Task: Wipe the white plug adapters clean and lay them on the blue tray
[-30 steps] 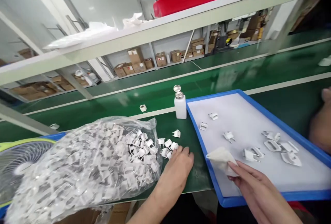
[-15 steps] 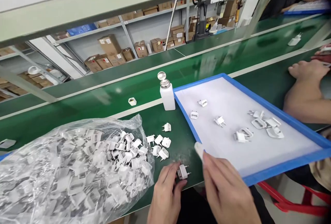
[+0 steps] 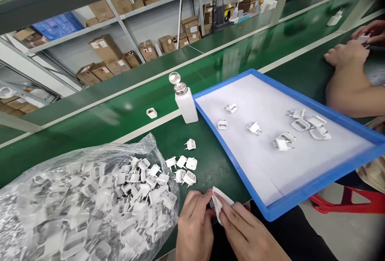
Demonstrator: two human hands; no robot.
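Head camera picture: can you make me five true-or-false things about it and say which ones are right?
1. The right hand has a white cloth in its grip. True.
2. The white bottle stands inside the tray. False: it stands on the green table, just outside the tray.
3. Some white plugs lie in the tray. True.
4. The tray has a red rim. False: its rim is blue.
5. The clear plastic bag has lots of white plugs in it. True.
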